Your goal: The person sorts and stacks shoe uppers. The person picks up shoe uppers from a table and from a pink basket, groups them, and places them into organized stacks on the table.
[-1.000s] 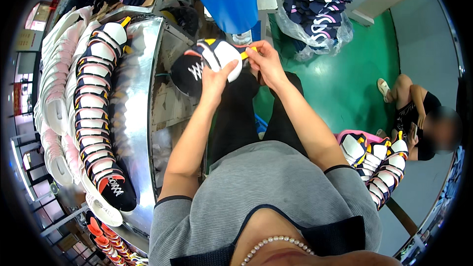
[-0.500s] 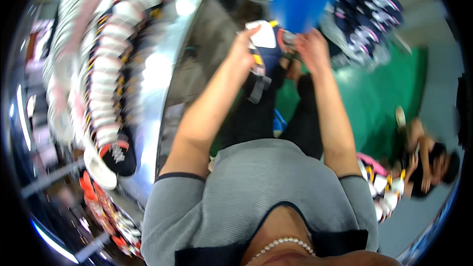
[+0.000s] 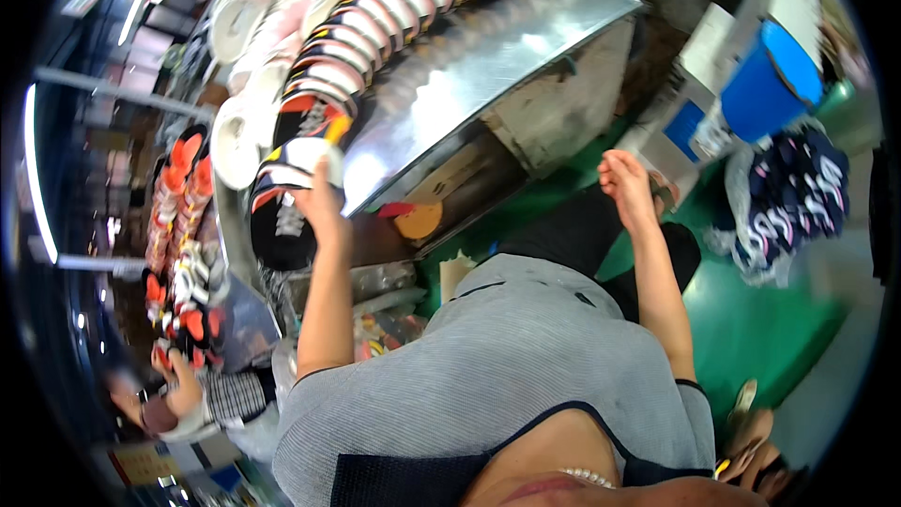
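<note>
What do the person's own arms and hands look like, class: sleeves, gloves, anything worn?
Both forearms are bare. The left hand and right hand wear no gloves, and no rings or watch can be made out. The short sleeves belong to a grey, finely striped top with dark trim at the cuffs; a dark bib lies over the chest.
</note>
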`<state>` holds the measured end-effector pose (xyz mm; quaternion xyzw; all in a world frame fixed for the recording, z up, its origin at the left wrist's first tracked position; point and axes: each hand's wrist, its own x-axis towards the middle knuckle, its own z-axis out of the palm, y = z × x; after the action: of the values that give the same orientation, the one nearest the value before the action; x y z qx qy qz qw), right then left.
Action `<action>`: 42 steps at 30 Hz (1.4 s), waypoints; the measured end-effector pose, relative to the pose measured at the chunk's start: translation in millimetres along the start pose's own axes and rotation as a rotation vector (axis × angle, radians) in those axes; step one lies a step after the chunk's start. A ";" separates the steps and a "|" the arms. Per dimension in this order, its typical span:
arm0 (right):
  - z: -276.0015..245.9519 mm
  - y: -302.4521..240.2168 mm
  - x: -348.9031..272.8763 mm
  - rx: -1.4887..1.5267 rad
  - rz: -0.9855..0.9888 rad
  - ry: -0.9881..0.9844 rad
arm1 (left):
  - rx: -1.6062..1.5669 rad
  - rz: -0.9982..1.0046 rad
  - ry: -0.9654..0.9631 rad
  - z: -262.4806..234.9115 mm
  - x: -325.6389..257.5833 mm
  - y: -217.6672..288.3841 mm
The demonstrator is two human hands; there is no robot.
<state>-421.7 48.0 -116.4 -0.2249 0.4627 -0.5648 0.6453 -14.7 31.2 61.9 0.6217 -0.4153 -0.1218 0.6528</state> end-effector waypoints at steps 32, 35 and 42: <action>43.0 8.0 -616.1 -0.837 0.136 1.683 | -0.774 0.625 -2.694 209.0 -366.7 178.7; 110.0 55.8 -722.2 -0.830 0.534 1.949 | -0.684 0.410 -2.915 173.0 -398.9 191.6; 13.6 92.4 -826.4 -0.530 0.433 1.864 | -0.727 1.110 -3.147 15.0 -468.2 193.7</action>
<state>-307.4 843.3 98.4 0.2615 0.9274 -0.2642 0.0418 -387.0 375.0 54.0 0.4675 0.7137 0.4281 0.2980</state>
